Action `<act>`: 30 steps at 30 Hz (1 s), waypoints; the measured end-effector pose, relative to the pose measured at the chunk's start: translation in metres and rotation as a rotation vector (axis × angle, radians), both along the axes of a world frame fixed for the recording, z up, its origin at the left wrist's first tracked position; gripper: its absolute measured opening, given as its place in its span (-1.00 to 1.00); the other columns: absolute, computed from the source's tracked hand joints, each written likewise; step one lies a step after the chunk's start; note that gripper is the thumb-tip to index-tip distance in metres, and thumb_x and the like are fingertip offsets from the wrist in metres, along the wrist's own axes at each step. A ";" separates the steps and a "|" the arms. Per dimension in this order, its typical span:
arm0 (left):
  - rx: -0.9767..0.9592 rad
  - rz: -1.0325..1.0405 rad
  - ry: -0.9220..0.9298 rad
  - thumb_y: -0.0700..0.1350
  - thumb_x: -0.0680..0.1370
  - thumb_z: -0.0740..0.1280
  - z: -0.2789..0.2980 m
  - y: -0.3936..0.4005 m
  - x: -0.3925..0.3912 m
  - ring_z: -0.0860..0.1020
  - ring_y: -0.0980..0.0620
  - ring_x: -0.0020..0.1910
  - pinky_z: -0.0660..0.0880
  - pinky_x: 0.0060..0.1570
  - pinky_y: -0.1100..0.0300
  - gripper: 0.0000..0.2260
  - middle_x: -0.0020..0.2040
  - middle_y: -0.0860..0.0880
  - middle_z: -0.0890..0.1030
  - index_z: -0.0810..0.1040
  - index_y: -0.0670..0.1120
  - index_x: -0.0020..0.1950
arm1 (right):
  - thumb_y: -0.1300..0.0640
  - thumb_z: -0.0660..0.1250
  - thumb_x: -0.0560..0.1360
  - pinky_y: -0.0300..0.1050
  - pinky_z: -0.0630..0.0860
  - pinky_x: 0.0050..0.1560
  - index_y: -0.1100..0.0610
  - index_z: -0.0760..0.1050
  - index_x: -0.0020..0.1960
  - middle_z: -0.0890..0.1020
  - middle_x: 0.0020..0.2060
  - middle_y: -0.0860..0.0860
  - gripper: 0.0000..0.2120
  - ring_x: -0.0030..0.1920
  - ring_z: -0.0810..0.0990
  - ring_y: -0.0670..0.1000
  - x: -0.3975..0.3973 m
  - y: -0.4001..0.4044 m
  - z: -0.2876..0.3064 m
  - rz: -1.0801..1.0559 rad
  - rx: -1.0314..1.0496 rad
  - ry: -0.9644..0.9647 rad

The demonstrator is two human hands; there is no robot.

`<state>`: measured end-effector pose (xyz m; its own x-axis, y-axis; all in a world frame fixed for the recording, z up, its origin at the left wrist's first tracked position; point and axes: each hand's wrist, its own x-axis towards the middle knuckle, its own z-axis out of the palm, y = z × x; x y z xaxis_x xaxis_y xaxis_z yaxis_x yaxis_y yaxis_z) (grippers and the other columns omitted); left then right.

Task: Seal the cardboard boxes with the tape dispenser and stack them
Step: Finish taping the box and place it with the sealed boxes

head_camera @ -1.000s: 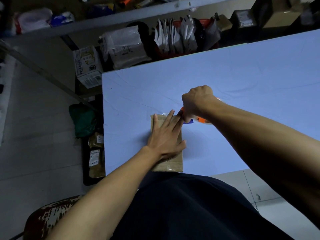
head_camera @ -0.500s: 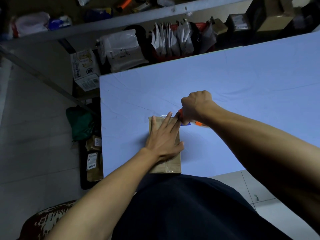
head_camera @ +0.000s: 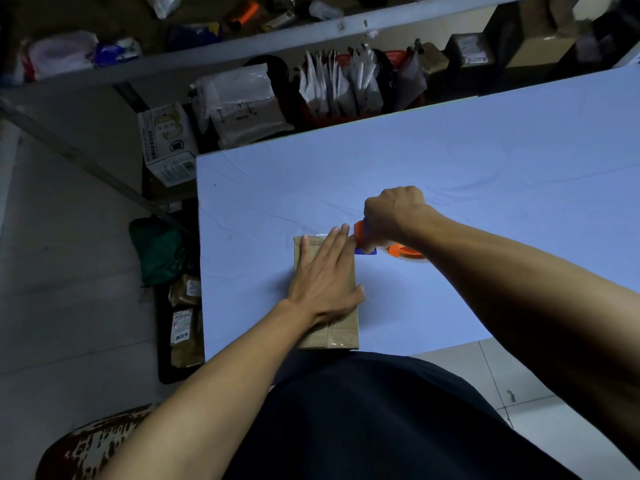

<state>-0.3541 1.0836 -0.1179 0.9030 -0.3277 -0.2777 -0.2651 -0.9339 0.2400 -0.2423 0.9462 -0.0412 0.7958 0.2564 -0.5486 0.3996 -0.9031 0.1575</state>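
Observation:
A small brown cardboard box (head_camera: 341, 329) lies at the near edge of the light blue table (head_camera: 485, 174), with clear tape along its top. My left hand (head_camera: 325, 275) presses flat on the box, fingers straight and pointing away from me. My right hand (head_camera: 393, 211) grips the handle of an orange and blue tape dispenser (head_camera: 365, 242) at the box's far right corner. The dispenser's roll (head_camera: 405, 252) shows under my right wrist. The far end of the box top is mostly hidden by my left hand.
Left of the table, parcels (head_camera: 185, 320) and a green bag (head_camera: 157, 254) lie on the floor. A printed carton (head_camera: 168, 142), bagged packages (head_camera: 240, 105) and white mailers (head_camera: 341, 84) crowd the shelving behind the table. A patterned stool (head_camera: 93, 445) stands at the near left.
My right hand with the dispenser has slid slightly towards me and down beside the box's far right corner. My left hand stays pressed on the box.

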 end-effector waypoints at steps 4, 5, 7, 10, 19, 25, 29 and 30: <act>0.049 -0.013 -0.021 0.29 0.43 -0.11 -0.001 0.003 0.000 -0.24 0.06 0.60 -0.20 0.48 -0.33 -0.16 0.64 -0.04 -0.19 -0.10 -0.10 0.64 | -0.35 0.38 0.34 -0.14 0.35 -0.22 -0.07 0.54 0.04 0.58 -0.19 -0.04 -0.56 -0.12 0.58 0.07 -0.003 -0.023 -0.004 0.013 0.078 0.011; 0.056 -0.016 -0.032 0.29 0.42 -0.13 -0.002 0.003 0.000 -0.23 0.06 0.60 -0.20 0.48 -0.34 -0.15 0.64 -0.04 -0.18 -0.10 -0.09 0.64 | -0.36 0.37 0.34 -0.13 0.35 -0.22 -0.08 0.54 0.04 0.58 -0.20 -0.05 -0.57 -0.12 0.58 0.06 -0.003 -0.028 -0.004 0.013 0.088 0.013; 0.060 -0.024 -0.042 0.29 0.42 -0.14 -0.002 0.002 -0.001 -0.21 0.04 0.61 -0.18 0.47 -0.36 -0.15 0.65 -0.03 -0.16 -0.09 -0.09 0.64 | -0.36 0.37 0.35 -0.13 0.34 -0.21 -0.08 0.53 0.02 0.57 -0.21 -0.05 -0.58 -0.14 0.57 0.06 -0.002 -0.030 -0.005 0.031 0.094 0.000; 0.056 -0.023 -0.041 0.28 0.42 -0.12 -0.002 0.000 0.000 -0.17 0.03 0.62 -0.12 0.45 -0.39 -0.15 0.65 -0.03 -0.12 -0.06 -0.10 0.64 | -0.39 0.36 0.35 -0.14 0.33 -0.21 -0.04 0.53 -0.04 0.55 -0.25 -0.04 -0.55 -0.18 0.57 0.07 -0.002 -0.022 -0.008 0.079 0.069 -0.054; -0.069 0.000 -0.103 0.23 0.43 0.09 -0.001 -0.002 0.002 0.02 -0.01 0.61 0.04 0.39 -0.47 -0.21 0.61 -0.04 0.17 0.21 -0.15 0.58 | -0.15 0.44 0.34 -0.14 0.48 -0.04 0.03 0.40 -0.26 0.46 -0.33 -0.04 -0.69 -0.26 0.49 0.06 0.006 0.016 -0.002 0.172 -0.104 -0.070; -0.062 -0.022 -0.127 0.23 0.44 0.08 0.000 -0.001 0.002 0.08 -0.04 0.60 0.03 0.38 -0.47 -0.22 0.60 -0.06 0.20 0.24 -0.17 0.57 | -0.19 0.44 0.40 -0.13 0.43 -0.09 0.02 0.49 -0.15 0.46 -0.31 -0.03 -0.70 -0.20 0.52 0.08 0.005 0.014 0.002 0.188 -0.093 -0.095; -0.023 -0.017 -0.089 0.25 0.44 0.03 -0.003 0.003 -0.005 -0.05 0.01 0.62 -0.07 0.44 -0.43 -0.18 0.64 -0.04 0.04 0.08 -0.15 0.62 | -0.11 0.37 0.47 -0.10 0.45 0.03 -0.01 0.56 0.15 0.62 0.06 0.00 -0.69 0.09 0.63 0.09 -0.033 -0.014 -0.032 0.250 -0.166 -0.027; -0.004 -0.021 -0.126 0.25 0.44 0.04 -0.005 0.005 -0.004 -0.02 0.00 0.62 -0.03 0.43 -0.44 -0.18 0.64 -0.06 0.06 0.09 -0.15 0.62 | -0.16 0.38 0.44 -0.13 0.43 -0.02 -0.01 0.57 0.16 0.64 0.08 0.00 -0.64 0.11 0.64 0.08 -0.036 -0.023 -0.038 0.196 -0.125 0.016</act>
<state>-0.3583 1.0888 -0.1231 0.9235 -0.3483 -0.1606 -0.3134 -0.9267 0.2074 -0.2787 0.9231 -0.0790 0.7283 0.3343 -0.5982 0.5688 -0.7817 0.2557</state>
